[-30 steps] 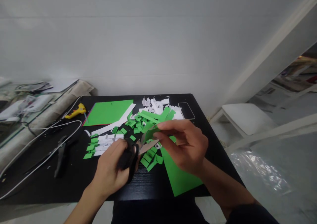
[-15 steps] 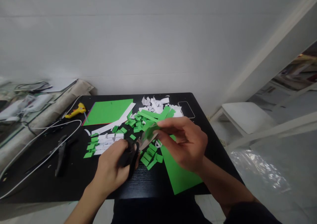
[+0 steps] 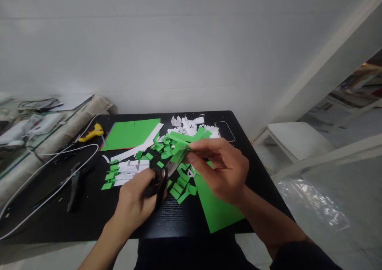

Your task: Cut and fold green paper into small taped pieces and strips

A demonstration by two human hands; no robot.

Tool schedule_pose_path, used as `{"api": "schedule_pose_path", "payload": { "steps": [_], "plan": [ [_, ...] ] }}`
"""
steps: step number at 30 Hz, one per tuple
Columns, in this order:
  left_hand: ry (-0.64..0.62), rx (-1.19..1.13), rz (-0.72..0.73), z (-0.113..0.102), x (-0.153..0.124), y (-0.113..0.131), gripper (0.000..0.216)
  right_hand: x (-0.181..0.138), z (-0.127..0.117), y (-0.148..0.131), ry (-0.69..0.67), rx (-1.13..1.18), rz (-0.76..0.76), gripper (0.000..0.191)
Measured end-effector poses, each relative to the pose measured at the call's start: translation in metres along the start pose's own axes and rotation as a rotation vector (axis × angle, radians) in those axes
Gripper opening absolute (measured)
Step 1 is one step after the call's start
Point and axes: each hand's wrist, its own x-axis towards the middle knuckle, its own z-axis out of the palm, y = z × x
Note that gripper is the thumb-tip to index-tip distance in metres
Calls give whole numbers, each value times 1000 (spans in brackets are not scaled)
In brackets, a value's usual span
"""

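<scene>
My left hand [image 3: 135,200] is closed around the black handles of a pair of scissors [image 3: 161,180], whose blades point up and right. Between thumb and fingertips, my right hand [image 3: 222,168] pinches a small green paper piece [image 3: 179,152] close to the blades. Whether the blades touch the paper I cannot tell. Beneath both hands lie loose green paper pieces [image 3: 179,190], some folded. To the left, folded white pieces [image 3: 129,170] and green ones sit in rows. A green sheet [image 3: 217,210] lies under my right forearm.
White paper scraps [image 3: 188,125] are heaped at the back of the black table [image 3: 119,222]. Green sheets [image 3: 131,133] and a long white strip [image 3: 143,146] lie left of them. A yellow glue gun [image 3: 92,133], white cable [image 3: 89,146] and black tool [image 3: 74,186] occupy the left side.
The green paper in my right hand has turned and tilted, showing more of its green face. My right hand has shifted slightly up; the left stays nearly still with the scissors.
</scene>
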Motion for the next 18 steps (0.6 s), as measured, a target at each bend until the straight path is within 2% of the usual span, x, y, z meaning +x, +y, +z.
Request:
{"api": "schedule_pose_path", "payload": {
  "steps": [11,15,18],
  "plan": [
    [-42,-116,-91,9,-1,-4,30,2,0,6,-19,2,47,29],
    [-99,-176,-193,13,0,-8,33,4,-2,14,-39,-12,141,22],
    [-169,-249,-288,21,3,-13,31,6,-7,23,-36,15,270,16]
  ]
}}
